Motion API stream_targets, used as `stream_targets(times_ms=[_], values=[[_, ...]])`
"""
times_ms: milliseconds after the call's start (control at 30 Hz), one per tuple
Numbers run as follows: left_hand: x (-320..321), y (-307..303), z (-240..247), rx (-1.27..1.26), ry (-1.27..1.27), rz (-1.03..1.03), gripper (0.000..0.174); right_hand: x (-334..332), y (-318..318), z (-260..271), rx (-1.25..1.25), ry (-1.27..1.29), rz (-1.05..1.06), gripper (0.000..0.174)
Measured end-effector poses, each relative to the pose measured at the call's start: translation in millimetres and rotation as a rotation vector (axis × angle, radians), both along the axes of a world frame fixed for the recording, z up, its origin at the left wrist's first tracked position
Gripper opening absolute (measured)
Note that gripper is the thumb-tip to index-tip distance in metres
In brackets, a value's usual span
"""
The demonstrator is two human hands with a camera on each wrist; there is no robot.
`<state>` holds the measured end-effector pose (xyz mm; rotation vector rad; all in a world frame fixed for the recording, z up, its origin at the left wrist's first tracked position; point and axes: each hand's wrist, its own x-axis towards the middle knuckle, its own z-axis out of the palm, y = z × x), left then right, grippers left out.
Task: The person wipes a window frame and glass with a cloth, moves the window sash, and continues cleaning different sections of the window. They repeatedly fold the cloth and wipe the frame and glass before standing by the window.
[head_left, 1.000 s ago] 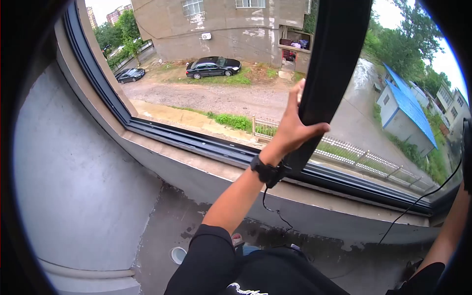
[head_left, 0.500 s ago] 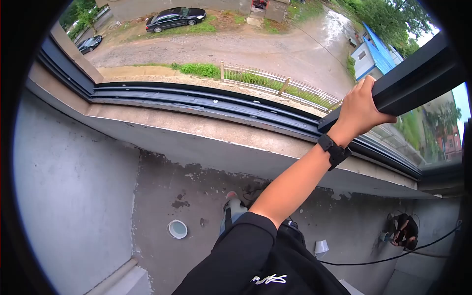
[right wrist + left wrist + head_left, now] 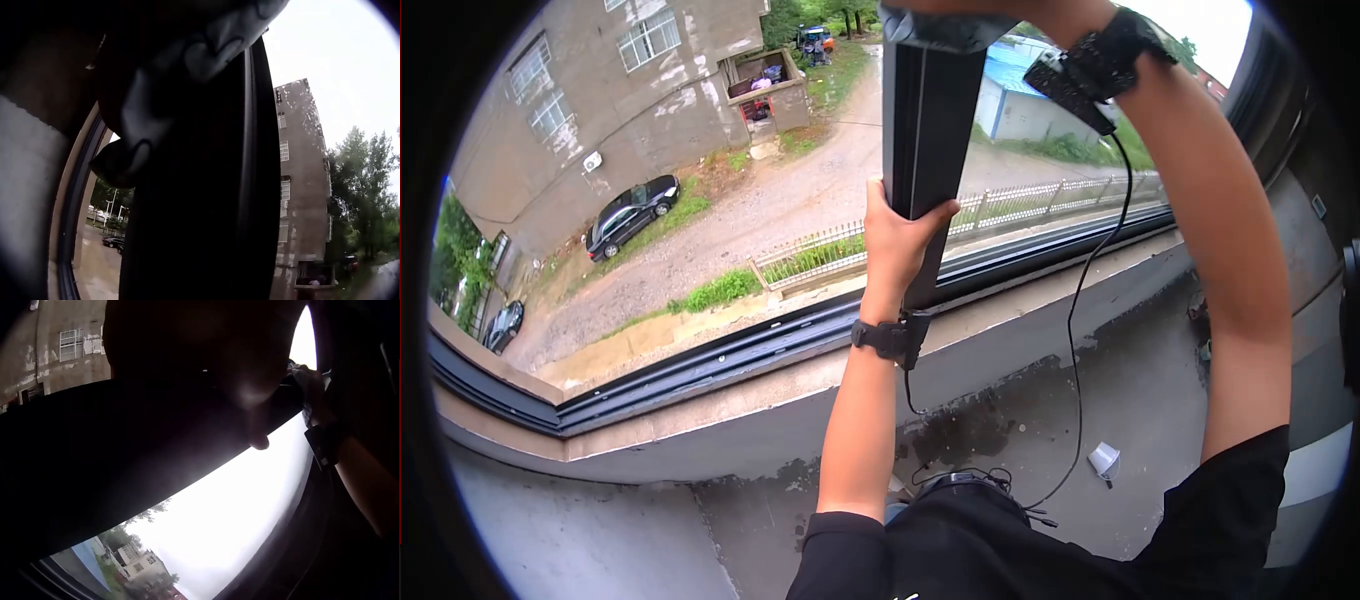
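Observation:
A thick dark upright window frame bar (image 3: 935, 130) stands in the middle of the head view. Low on this bar my left hand (image 3: 890, 245) grips it, thumb on the right side and fingers passing behind the left. Higher up, at the top edge of the head view, my right hand (image 3: 1055, 12) holds a pale cloth (image 3: 960, 32) wrapped over the bar. From the right wrist the cloth (image 3: 147, 109) shows dark curved lines and lies against the frame. The left wrist view also catches my right hand (image 3: 310, 387) up at the bar; most of its fingers are hidden.
Below runs the dark window track (image 3: 730, 360) along a sill (image 3: 650, 415). A black cable (image 3: 1075, 330) hangs from my right wrist device. On the floor a small white bucket (image 3: 1104, 459) lies to the right. Outside are a fence (image 3: 825, 255) and a parked car (image 3: 632, 215).
My right hand, at the far right edge one second ago and out of view half a second ago, is now up on the bar with the cloth. My left hand stays on the bar; the head view has swung.

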<state>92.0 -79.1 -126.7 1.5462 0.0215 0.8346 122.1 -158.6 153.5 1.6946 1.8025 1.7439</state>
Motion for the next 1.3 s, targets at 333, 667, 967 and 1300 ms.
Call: stream_targets(times_ms=[333,667,967,1300], values=[[-27.5,4.9,-13.5,0.19,0.139,0.228,0.063,39.3,9.3,-147.2,-0.295,0.084,0.224,0.01],[-79.5,56.2,29.4,0.224,0.102,-0.011,0.029,31.8,-8.2,-332.6,-0.483,0.214,0.243,0.014],[-1.4,66.3,11.9,0.057,-0.075,-0.193,0.03,1.2,-18.9,-276.6,-0.714,0.61,0.111,0.017],[24.6,50.3,29.8,-0.153,-0.042,-0.677,0.044,-10.1,-21.3,-48.4,-0.475,0.145,-0.111,0.009]])
